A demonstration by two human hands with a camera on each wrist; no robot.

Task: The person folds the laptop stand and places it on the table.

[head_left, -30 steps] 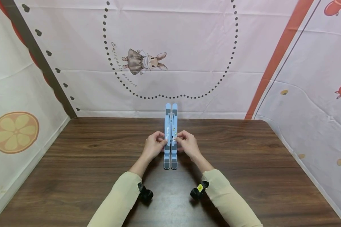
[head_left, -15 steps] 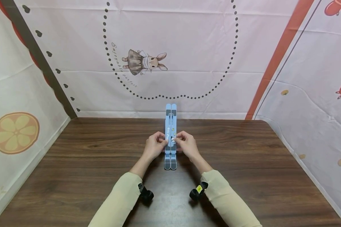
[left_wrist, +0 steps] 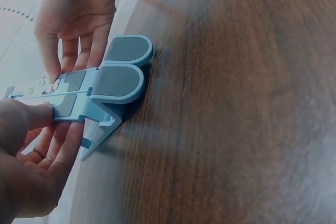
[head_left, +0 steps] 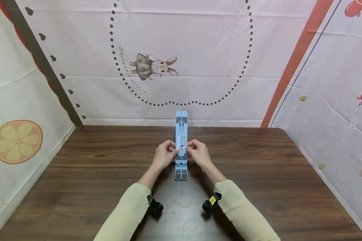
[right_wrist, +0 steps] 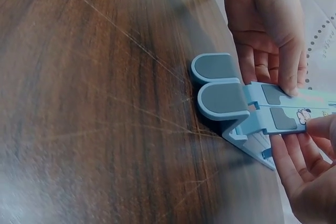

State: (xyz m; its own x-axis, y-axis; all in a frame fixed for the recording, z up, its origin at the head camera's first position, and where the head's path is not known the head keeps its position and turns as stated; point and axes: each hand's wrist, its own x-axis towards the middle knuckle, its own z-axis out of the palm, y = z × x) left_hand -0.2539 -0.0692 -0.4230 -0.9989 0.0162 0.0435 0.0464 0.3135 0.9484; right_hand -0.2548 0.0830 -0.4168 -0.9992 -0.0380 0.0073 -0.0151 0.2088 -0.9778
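A light-blue folding laptop stand (head_left: 181,134) with grey pads and a printed cartoon stands lengthwise at mid-table, its two arms side by side with only a thin seam between them. My left hand (head_left: 164,154) pinches the left arm, thumb on top and fingers underneath. On the opposite side my right hand (head_left: 199,153) grips the right arm the same way. In the left wrist view the stand's rounded front ends (left_wrist: 119,81) rest close over the wood, with a slanted support leg below. The right wrist view shows both thumbs on the upper face of the stand (right_wrist: 283,121).
The brown wooden table (head_left: 108,187) spreads out on all sides. A pale printed cloth (head_left: 211,50) with a rabbit hangs behind its far edge, and more cloth hangs at both sides. A black wrist camera (head_left: 155,208) sits on each sleeve.
The two arms of the stand, parted by a narrow gap one second ago, have been pressed together. Both hands keep their hold, with little other movement.
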